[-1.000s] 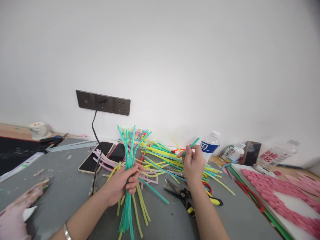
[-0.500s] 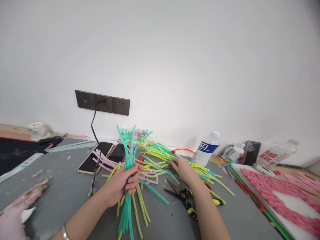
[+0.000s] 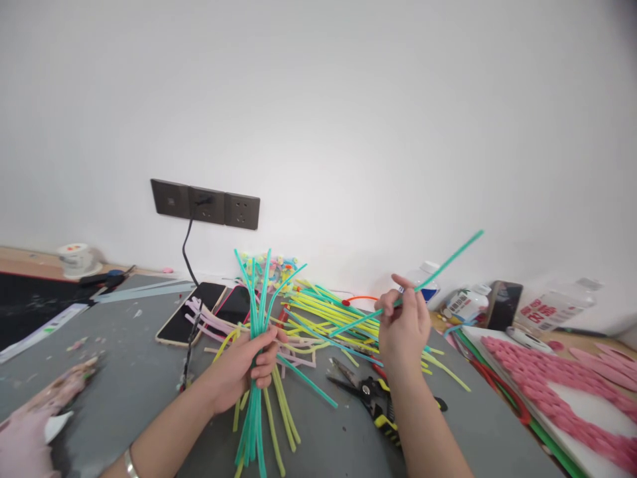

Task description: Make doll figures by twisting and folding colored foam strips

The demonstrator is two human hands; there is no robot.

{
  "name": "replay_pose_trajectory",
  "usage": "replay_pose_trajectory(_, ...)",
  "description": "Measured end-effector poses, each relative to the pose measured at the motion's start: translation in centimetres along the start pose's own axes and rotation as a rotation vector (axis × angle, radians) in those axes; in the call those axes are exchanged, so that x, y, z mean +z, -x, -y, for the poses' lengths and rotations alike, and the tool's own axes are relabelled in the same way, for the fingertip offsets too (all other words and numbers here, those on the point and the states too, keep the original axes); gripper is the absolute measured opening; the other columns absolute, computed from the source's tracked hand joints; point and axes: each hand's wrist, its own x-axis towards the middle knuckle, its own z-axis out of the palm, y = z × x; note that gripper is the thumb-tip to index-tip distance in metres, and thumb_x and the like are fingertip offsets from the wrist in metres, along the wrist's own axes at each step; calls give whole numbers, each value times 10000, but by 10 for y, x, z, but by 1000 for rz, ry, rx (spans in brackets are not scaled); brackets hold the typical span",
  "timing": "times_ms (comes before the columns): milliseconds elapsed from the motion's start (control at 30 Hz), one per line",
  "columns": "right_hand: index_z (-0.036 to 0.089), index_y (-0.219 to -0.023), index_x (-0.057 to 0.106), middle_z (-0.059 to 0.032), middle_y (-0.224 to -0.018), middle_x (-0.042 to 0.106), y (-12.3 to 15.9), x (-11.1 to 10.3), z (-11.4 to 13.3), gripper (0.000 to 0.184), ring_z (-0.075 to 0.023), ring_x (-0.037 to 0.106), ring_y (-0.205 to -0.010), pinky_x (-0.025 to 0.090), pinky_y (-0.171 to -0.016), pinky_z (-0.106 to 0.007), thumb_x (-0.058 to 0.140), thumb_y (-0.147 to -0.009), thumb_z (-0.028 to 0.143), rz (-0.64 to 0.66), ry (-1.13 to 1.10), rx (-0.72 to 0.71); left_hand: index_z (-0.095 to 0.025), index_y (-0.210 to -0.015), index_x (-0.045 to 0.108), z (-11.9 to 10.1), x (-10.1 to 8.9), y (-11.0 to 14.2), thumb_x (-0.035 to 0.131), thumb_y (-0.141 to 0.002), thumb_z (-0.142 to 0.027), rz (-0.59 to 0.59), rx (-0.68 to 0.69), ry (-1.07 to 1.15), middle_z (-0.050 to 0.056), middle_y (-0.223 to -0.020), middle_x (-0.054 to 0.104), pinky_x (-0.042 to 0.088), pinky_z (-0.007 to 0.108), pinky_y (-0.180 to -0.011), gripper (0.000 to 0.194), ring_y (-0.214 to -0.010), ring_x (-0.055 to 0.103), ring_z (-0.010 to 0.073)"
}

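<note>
My left hand (image 3: 251,365) is closed round the middle of an upright bundle of teal pipe cleaners (image 3: 255,425), whose tops fan outward. My right hand (image 3: 405,325), raised over the table, pinches a single teal pipe cleaner (image 3: 455,255) that slants up to the right. Beneath and behind it lies a loose pile of yellow-green and teal pipe cleaners (image 3: 323,309). Pale pink pipe cleaners (image 3: 213,318) lie behind my left hand, and yellow-green ones (image 3: 286,418) spread beside the bundle. Black and yellow pliers (image 3: 368,392) rest on the table, left of my right forearm.
Two phones (image 3: 186,318) (image 3: 233,305) lie at the back left, by a black cable (image 3: 185,255) plugged into the wall socket (image 3: 206,204). Bottles (image 3: 468,302) stand along the wall at right. A pink braided piece (image 3: 542,392) lies on a white board at the right edge.
My right hand has risen from the pile and moved right, lifting out one teal pipe cleaner. My left hand keeps its hold on the bundle, almost unmoved.
</note>
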Motion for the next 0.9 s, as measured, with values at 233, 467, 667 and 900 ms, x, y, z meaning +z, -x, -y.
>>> replay_pose_trajectory(233, 202, -1031, 612, 121, -398, 419, 7, 8, -6, 300, -65, 276, -330, 241, -356, -178, 648, -852, 440, 281, -201, 513, -161, -867, 619, -1, 0, 1, 723, -802, -481, -10, 8, -10, -104, -542, 312, 242, 171, -408, 342, -425, 202, 29)
replay_pose_trajectory(467, 151, -764, 601, 40, -418, 566, 66, 43, -8, 461, -61, 398, -276, 279, -311, -154, 502, -922, 573, 1223, -99, 938, -173, -763, 555, 3, 3, 0, 809, -671, -535, -78, 67, -41, -101, -525, 380, 257, 170, -412, 453, -422, 260, 30)
replay_pose_trajectory(667, 137, -893, 618, -28, -628, 687, 73, 49, -8, 491, -83, 543, -376, 404, -410, -180, 442, -937, 593, 1320, -55, 898, -173, -616, 476, 2, 4, -3, 789, -668, -544, -223, 95, -29, -78, -510, 401, 302, 182, -418, 488, -445, 358, 56)
replay_pose_trajectory(900, 170, -830, 655, -89, -809, 724, 21, 8, -39, 309, -212, 655, -718, 499, -678, -317, 461, -897, 401, 715, 777, 214, -192, -668, 443, -5, 4, 0, 732, -756, -537, -125, 101, 39, -64, -561, 467, 370, 203, -448, 459, -453, 404, 70)
